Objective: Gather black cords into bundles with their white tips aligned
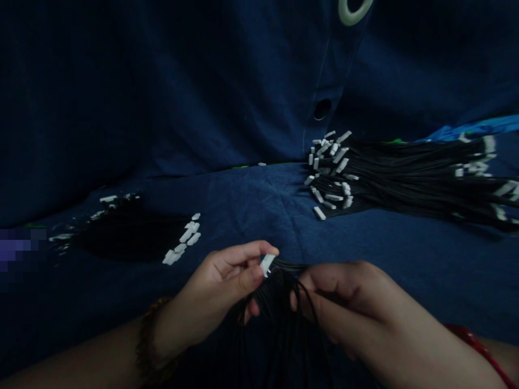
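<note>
With your left hand (pixel 221 283) pinching a small white plastic connector (pixel 266 265), your right hand (pixel 352 302) held thin black wires (pixel 275 302), probably best kept untangled.

Dim light, heavy shadow upper left, soft blurred detail

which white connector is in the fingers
The white connector pinched by the left hand; those in the left bundle and right bundle lie on the blue cloth, unheld.
</note>
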A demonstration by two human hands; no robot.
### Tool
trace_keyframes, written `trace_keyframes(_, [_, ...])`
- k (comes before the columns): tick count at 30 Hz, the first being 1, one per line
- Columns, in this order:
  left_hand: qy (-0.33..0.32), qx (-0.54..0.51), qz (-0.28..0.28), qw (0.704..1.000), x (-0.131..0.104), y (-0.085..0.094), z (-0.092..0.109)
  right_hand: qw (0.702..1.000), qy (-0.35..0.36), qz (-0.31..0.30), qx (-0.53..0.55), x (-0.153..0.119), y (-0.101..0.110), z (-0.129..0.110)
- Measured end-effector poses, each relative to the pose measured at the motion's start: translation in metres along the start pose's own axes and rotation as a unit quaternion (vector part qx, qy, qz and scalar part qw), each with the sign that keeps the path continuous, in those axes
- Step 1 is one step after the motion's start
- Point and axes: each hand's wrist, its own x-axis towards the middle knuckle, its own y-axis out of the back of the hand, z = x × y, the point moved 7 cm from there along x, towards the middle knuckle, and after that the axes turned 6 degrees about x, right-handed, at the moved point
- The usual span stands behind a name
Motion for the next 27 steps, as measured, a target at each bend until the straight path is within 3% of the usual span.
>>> trace_keyframes(8, [-0.040, 0.001, -0.023, 0.999, 0.0049, 0.0053, -0.0068, 1.000, -0.004, -0.003, 0.029, 0.0009, 0.0006, 0.0025])
trace_keyframes(19, [-0.033, -0.010, -0.033, 0.999, 0.0039, 0.0028, -0.0049, 0.999, 0.009, 0.014, 0.049, 0.0026, 0.0005, 0.0026])
trace_keyframes(27, [-0.050, 0.040, -0.009, 0.998, 0.0037, 0.0017, -0.0065, 0.997, 0.009, 0.021, 0.079, 0.0014, 0.0018, 0.0057])
